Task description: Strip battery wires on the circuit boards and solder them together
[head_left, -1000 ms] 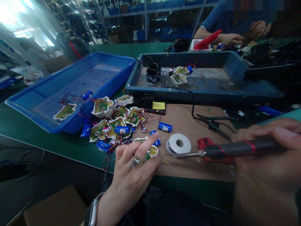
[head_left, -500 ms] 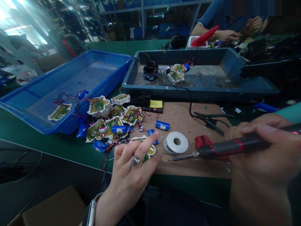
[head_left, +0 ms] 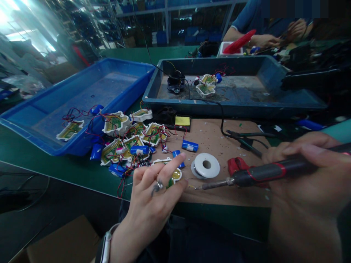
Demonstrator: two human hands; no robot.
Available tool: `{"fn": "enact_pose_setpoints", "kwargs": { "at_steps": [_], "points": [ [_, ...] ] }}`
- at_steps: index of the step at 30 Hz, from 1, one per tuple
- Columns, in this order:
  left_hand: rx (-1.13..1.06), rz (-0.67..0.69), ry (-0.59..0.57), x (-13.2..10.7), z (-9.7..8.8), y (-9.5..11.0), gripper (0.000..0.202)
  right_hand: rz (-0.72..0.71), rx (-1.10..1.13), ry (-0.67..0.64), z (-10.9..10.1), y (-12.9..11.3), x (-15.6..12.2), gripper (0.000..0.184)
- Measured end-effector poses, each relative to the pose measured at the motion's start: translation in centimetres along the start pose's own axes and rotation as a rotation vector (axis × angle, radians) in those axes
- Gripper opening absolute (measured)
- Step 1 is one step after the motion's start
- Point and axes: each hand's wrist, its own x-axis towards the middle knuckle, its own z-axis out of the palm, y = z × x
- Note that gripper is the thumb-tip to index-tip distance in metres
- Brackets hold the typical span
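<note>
My right hand (head_left: 307,171) is wrapped round a soldering iron (head_left: 263,173), its metal tip pointing left. Close to that tip is the end of a thin yellowish wire (head_left: 192,187), which comes out from the thumb of my left hand (head_left: 157,193). The left thumb is bent in on the wire, while the index finger stretches over a circuit board in a white housing (head_left: 176,176). My left fingers partly hide this board. Just beyond the iron's tip lies a white solder spool (head_left: 199,168), with a red tool (head_left: 236,165) to its right.
Several wired circuit boards in white housings (head_left: 113,124) and blue cylinders (head_left: 190,146) crowd the left side. Behind stand a blue tray (head_left: 128,65) and a grey-blue tray (head_left: 233,106). A yellow sponge (head_left: 182,121) and black cable (head_left: 222,117) are near. Across the bench, another person's hands (head_left: 267,41) work.
The soldering iron's tip has shifted slightly right, away from my left thumb. My left hand stays almost still, with the wire at its thumb.
</note>
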Motion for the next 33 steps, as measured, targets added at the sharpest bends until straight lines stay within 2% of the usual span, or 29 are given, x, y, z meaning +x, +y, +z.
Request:
{"fn": "enact_pose_setpoints", "kwargs": {
  "at_steps": [4,10,13,15,18,21,24,29,33],
  "points": [
    [0.006,0.003,-0.019,0.0,-0.1,-0.1,0.015,-0.015,0.006,0.016,-0.4,0.1,0.3,0.016],
    [0.007,0.000,-0.020,-0.7,-0.2,0.0,0.012,-0.012,0.038,0.108,-0.5,0.2,1.2,0.009],
    [0.025,-0.010,-0.020,-1.4,-0.4,0.3,0.013,-0.046,0.053,0.098,-0.2,0.5,1.5,0.008],
    [0.034,-0.022,-0.013,-1.8,-0.7,0.6,0.016,-0.068,0.052,0.043,-0.1,1.1,1.6,0.007],
    [0.033,-0.064,0.073,-2.7,-1.1,0.9,0.017,-0.093,-0.002,-0.085,0.1,2.9,1.9,0.005],
    [-0.016,-0.125,0.177,-3.8,-1.6,0.6,0.018,-0.047,-0.066,-0.195,0.6,5.1,2.4,0.018],
    [-0.025,-0.120,0.224,-5.2,-2.1,-0.4,0.020,0.059,-0.041,-0.252,1.6,7.0,3.0,0.033],
    [0.027,-0.056,0.184,-7.7,-2.6,-2.5,0.022,0.095,-0.058,-0.313,3.8,9.3,4.0,0.044],
    [0.030,-0.046,0.194,-8.6,-2.6,-3.3,0.024,0.024,-0.173,-0.381,3.8,9.9,4.3,0.042]
  ]
}}
